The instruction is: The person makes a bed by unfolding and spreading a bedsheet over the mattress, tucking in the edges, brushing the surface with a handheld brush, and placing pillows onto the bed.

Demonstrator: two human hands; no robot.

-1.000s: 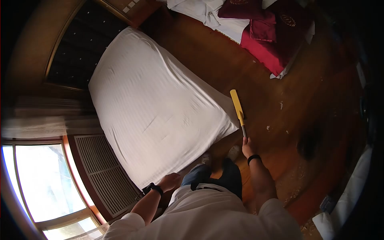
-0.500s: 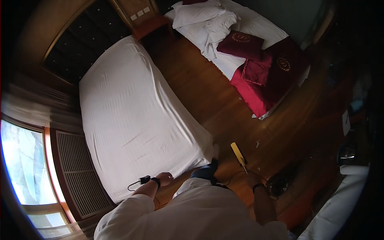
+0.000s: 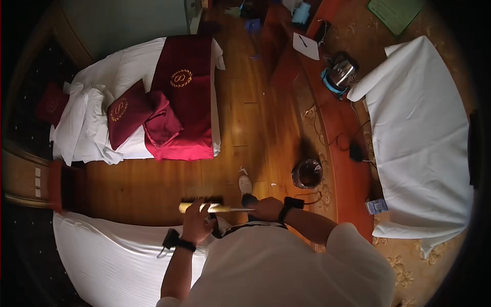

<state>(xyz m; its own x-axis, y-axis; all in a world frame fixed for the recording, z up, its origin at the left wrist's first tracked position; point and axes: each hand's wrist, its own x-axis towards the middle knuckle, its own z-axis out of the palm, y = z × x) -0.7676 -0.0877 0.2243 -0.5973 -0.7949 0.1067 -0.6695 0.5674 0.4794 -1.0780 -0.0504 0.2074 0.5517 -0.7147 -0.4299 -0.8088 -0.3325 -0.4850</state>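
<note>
A brush (image 3: 221, 208) with a pale yellow back, dark bristles and a thin handle is held level in front of my body. My right hand (image 3: 267, 209) is closed around the handle end. At the other end, my left hand (image 3: 197, 222) has its fingers over the brush head, gripping it. Both wrists wear black bands with small dark devices. Below and left of my left hand lies a bed with a white sheet (image 3: 112, 256).
Another bed with a maroon runner (image 3: 192, 102) and maroon cushions (image 3: 130, 112) stands across the wooden floor (image 3: 245, 117). To the right are a lined waste bin (image 3: 307, 174), a reddish desk (image 3: 348, 169), a kettle (image 3: 341, 71) and a draped white cloth (image 3: 424, 138).
My view has swung right, towards the desk. The brush, earlier in my right hand alone and pointing away, now lies across my front with my left hand on its head.
</note>
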